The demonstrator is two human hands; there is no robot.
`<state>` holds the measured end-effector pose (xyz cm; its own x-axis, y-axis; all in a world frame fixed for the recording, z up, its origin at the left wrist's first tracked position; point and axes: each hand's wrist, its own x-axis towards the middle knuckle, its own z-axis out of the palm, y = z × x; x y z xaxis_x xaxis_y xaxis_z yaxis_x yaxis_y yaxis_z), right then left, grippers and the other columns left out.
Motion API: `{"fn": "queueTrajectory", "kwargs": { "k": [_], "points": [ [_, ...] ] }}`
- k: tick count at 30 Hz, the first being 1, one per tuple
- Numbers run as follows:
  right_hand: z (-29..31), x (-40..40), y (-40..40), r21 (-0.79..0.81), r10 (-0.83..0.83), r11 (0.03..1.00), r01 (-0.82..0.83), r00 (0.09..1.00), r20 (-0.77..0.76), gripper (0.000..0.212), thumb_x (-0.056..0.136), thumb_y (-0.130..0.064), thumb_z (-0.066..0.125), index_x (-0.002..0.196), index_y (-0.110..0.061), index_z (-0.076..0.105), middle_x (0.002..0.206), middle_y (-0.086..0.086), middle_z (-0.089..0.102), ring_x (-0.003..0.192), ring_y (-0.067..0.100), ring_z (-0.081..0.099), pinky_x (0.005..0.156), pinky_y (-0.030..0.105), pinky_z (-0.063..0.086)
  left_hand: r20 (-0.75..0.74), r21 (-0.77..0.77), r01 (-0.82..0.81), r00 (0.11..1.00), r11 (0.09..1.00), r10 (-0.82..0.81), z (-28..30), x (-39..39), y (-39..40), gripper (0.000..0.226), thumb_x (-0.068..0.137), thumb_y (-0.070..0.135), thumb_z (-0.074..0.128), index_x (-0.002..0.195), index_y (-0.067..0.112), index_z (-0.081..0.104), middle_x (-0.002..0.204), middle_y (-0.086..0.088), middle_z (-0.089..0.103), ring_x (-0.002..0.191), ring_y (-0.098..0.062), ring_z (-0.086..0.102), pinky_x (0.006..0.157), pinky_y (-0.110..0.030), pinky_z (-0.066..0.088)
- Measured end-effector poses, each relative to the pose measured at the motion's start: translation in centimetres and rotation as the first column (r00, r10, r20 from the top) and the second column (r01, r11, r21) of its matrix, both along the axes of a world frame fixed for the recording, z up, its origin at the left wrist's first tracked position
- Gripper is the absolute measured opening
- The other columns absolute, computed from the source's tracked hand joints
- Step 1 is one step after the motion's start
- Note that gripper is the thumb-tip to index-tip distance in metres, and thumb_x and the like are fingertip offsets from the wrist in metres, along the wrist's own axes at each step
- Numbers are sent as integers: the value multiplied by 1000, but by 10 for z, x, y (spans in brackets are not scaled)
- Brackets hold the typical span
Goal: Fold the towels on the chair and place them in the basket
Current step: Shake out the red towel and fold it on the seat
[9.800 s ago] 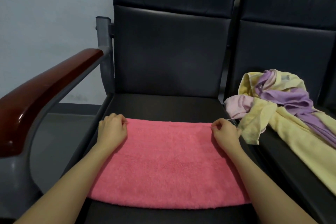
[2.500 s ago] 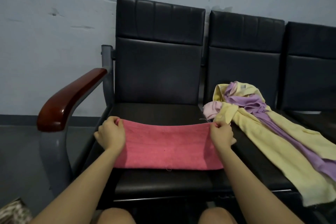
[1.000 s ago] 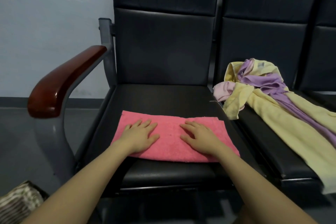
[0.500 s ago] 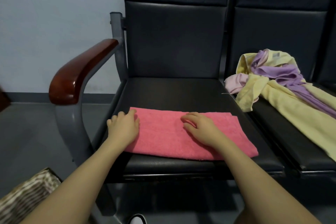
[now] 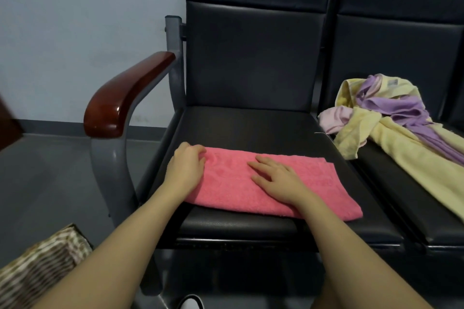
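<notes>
Soft, light towel [image 5: 271, 183]: left hand [image 5: 187, 167] seemingly pinches its left end; right hand [image 5: 278, 180] lies flat, fingers straight.

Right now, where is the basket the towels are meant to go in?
In the head view, the basket sits on the floor at the bottom left corner, below the wooden armrest and left of the person's left forearm; only part of it shows.

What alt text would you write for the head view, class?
A person's left hand grips the left end of a folded pink towel on a black chair seat, right hand flat on it. Unfolded towels lie right; a woven basket sits lower left.
</notes>
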<state>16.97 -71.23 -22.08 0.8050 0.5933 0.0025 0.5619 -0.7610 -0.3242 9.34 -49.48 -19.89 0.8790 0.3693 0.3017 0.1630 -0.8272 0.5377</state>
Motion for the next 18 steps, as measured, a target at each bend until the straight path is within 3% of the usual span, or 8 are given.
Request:
{"fn": "queueTrajectory", "kwargs": {
  "k": [3,5,7,9,11,13,15,18],
  "points": [
    [-2,-3,17,-57,18,998,-17,1000,20,49,102,-47,30,150,-37,26,160,-12,15,147,7,11,117,32,5,146,14,8,989,1000,-10,12,1,-2,30,93,13,57,122,13,65,113,-11,56,103,-30,57,90,-36,44],
    [-5,-2,28,-11,33,999,-33,999,17,48,101,-45,34,148,-35,31,159,-10,19,146,8,14,117,32,8,233,42,21,972,999,-30,19,-1,-1,30,90,11,60,119,13,67,110,-10,59,98,-32,58,88,-40,47],
    [-4,-1,34,232,3,973,10,998,-58,42,99,-35,48,140,-26,49,151,-5,38,141,12,31,115,26,21,307,75,69,948,995,-89,24,-3,-2,28,87,8,64,115,12,69,104,-10,62,90,-32,60,82,-42,50],
    [3,-1,31,518,3,848,117,974,-225,30,96,-19,57,124,-14,63,134,0,57,126,13,50,103,13,34,363,132,156,911,979,-194,26,-2,-10,27,84,8,64,111,10,71,97,-7,64,83,-31,62,78,-45,52],
    [9,-1,18,622,27,763,175,953,-302,20,93,-12,60,112,-13,68,123,3,61,115,14,58,103,22,42,369,191,234,883,953,-291,30,3,-26,29,81,13,62,108,9,72,92,-7,64,77,-29,63,73,-43,53],
    [10,7,-3,574,-77,797,187,975,-210,15,91,-13,64,104,-16,70,115,4,62,108,19,62,102,33,45,364,232,282,862,931,-352,33,11,-45,28,79,13,65,105,8,73,89,-7,64,74,-28,63,69,-40,51],
    [11,14,-29,385,-285,883,270,958,-18,16,91,-24,64,105,-21,72,109,0,62,104,20,60,93,29,38,362,206,333,848,920,-387,33,20,-64,25,79,8,69,103,8,73,88,-6,64,73,-28,63,70,-39,51],
    [14,17,-68,259,-495,844,469,868,44,23,90,-31,60,110,-23,68,113,0,61,111,22,55,91,34,32,360,118,394,838,911,-410,32,36,-93,24,81,5,69,105,7,73,91,-7,63,78,-30,63,75,-44,53]
  ]
}}
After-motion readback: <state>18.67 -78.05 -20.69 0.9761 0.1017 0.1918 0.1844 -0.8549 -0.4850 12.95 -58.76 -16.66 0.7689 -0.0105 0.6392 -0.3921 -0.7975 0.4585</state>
